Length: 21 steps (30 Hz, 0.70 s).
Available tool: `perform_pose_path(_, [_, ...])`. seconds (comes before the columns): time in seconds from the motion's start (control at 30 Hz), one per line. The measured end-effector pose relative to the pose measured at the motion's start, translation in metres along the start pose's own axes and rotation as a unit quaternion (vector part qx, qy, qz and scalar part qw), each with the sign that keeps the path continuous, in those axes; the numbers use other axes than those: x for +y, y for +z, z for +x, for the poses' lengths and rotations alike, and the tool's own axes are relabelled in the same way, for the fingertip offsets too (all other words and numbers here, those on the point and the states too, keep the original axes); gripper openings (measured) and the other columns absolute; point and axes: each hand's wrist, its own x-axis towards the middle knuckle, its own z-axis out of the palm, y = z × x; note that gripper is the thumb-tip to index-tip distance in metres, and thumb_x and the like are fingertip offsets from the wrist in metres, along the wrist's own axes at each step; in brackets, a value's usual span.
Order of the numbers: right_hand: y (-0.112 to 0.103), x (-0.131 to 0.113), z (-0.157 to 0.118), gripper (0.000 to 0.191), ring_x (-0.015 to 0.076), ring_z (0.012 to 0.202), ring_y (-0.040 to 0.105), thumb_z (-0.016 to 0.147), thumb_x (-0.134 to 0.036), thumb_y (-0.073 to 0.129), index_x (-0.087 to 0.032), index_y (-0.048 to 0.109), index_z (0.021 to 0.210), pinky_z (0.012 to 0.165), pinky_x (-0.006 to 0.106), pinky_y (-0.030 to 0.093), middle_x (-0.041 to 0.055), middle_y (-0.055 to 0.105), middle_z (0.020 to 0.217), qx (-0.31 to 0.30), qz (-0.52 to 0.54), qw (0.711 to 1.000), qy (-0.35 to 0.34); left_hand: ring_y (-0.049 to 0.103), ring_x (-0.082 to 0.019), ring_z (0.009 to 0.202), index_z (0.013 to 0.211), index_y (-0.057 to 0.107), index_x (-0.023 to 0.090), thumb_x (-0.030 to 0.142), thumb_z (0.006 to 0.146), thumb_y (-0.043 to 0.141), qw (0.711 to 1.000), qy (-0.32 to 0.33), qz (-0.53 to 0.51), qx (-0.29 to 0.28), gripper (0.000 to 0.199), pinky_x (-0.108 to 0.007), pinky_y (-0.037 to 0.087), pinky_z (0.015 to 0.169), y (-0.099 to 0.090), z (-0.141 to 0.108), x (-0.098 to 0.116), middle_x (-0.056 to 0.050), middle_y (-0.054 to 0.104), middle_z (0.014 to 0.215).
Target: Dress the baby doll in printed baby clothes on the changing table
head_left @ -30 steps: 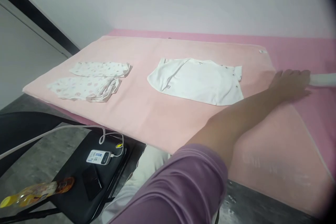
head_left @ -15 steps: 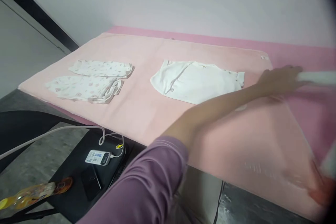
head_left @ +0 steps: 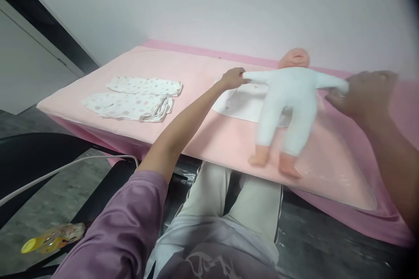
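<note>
A baby doll (head_left: 291, 96) with a white cloth body and flesh-coloured head and feet hangs stretched by its arms above the pink padded mat (head_left: 196, 139). My left hand (head_left: 233, 78) is closed round the end of one doll arm. At the other arm's end, my right hand (head_left: 363, 91) grips too, somewhat blurred. Behind the doll a white baby bodysuit (head_left: 244, 102) lies flat on the mat, partly hidden by the doll. Further left lie two folded, printed white baby garments (head_left: 131, 107), one beside the other.
The mat lies on a table with a pink cloth (head_left: 386, 226), against a pale wall (head_left: 229, 4). A black chair (head_left: 42, 152) stands at the near left, with a white cable (head_left: 81, 157) across it. A yellow-capped bottle (head_left: 54, 237) is at lower left.
The doll has come from the right edge to over the bodysuit, held by both hands. My left hand moved left with it, and my right hand has come into view. The view shifted.
</note>
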Motion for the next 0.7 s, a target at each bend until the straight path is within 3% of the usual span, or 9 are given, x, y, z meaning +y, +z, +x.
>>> perform_pose_path(0.03, [0.009,-0.006,0.004,0.062,0.0567,0.154,0.051,0.107,-0.044,0.072,0.014,0.076,0.128,0.118,0.071,0.028,0.0455,0.064,0.145,-0.002,-0.039,0.998,-0.047,0.067,-0.033,0.122,0.117,0.075,0.016,0.033,0.09,0.08,1.0,-0.01,0.011,0.008,0.032,-0.044,0.049,0.11,-0.009,-0.005,-0.01,-0.014,0.073,0.127])
perform_pose_path(0.13, [0.04,-0.021,0.01,0.06,0.046,0.147,0.06,0.11,-0.041,0.06,0.014,0.075,0.13,0.12,0.063,0.03,0.042,0.07,0.138,-0.015,-0.087,0.988,-0.126,0.067,-0.031,0.116,0.115,0.075,0.015,0.031,0.086,0.082,0.998,-0.041,0.028,0.024,0.034,-0.043,0.05,0.107,-0.025,-0.015,-0.032,-0.015,0.074,0.127])
perform_pose_path(0.23, [0.067,-0.029,0.009,0.06,0.0384,0.143,0.063,0.11,-0.042,0.055,0.011,0.074,0.13,0.126,0.056,0.028,0.0374,0.074,0.132,-0.028,-0.09,0.987,-0.129,0.068,-0.029,0.111,0.112,0.077,0.017,0.031,0.081,0.086,0.998,-0.058,0.014,0.028,0.035,-0.041,0.052,0.105,-0.03,-0.02,-0.048,-0.013,0.077,0.122])
perform_pose_path(0.33, [0.087,-0.028,0.005,0.06,0.0368,0.139,0.065,0.109,-0.042,0.055,0.01,0.073,0.132,0.126,0.055,0.028,0.0356,0.075,0.129,-0.028,-0.089,0.988,-0.124,0.069,-0.027,0.11,0.111,0.08,0.02,0.033,0.078,0.089,0.998,-0.049,-0.011,0.029,0.037,-0.039,0.053,0.106,-0.029,-0.021,-0.062,-0.008,0.079,0.116])
perform_pose_path(0.47, [0.102,-0.025,0.0,0.061,0.0417,0.143,0.061,0.111,-0.044,0.052,0.008,0.073,0.134,0.12,0.06,0.031,0.0378,0.072,0.136,-0.048,-0.056,0.993,-0.094,0.073,-0.024,0.102,0.111,0.078,0.021,0.031,0.072,0.097,0.991,-0.072,-0.098,0.055,0.044,-0.039,0.057,0.102,-0.017,-0.019,-0.078,-0.006,0.078,0.112])
perform_pose_path(0.53, [0.102,-0.03,-0.001,0.064,0.0462,0.145,0.058,0.11,-0.049,0.056,0.008,0.072,0.135,0.113,0.062,0.036,0.0404,0.068,0.14,-0.075,-0.043,0.995,-0.048,0.074,-0.021,0.096,0.116,0.072,0.021,0.026,0.072,0.098,0.97,-0.112,-0.192,0.095,0.051,-0.038,0.061,0.097,-0.005,-0.017,-0.084,-0.006,0.078,0.112])
perform_pose_path(0.63, [0.097,-0.053,0.005,0.063,0.0491,0.145,0.055,0.108,-0.048,0.061,0.006,0.07,0.138,0.107,0.061,0.039,0.0398,0.063,0.146,-0.078,-0.022,0.997,-0.013,0.076,-0.019,0.097,0.12,0.064,0.021,0.022,0.079,0.094,0.931,-0.147,-0.301,0.146,0.051,-0.037,0.062,0.096,0.014,-0.014,-0.089,-0.007,0.078,0.11])
perform_pose_path(0.7, [0.094,-0.079,0.014,0.056,0.0454,0.145,0.053,0.11,-0.042,0.059,0.005,0.068,0.139,0.112,0.059,0.039,0.0357,0.063,0.147,-0.037,0.018,0.998,-0.052,0.076,-0.021,0.104,0.118,0.065,0.02,0.025,0.085,0.09,0.93,-0.138,-0.298,0.165,0.042,-0.038,0.06,0.101,0.025,-0.012,-0.087,-0.009,0.078,0.113])
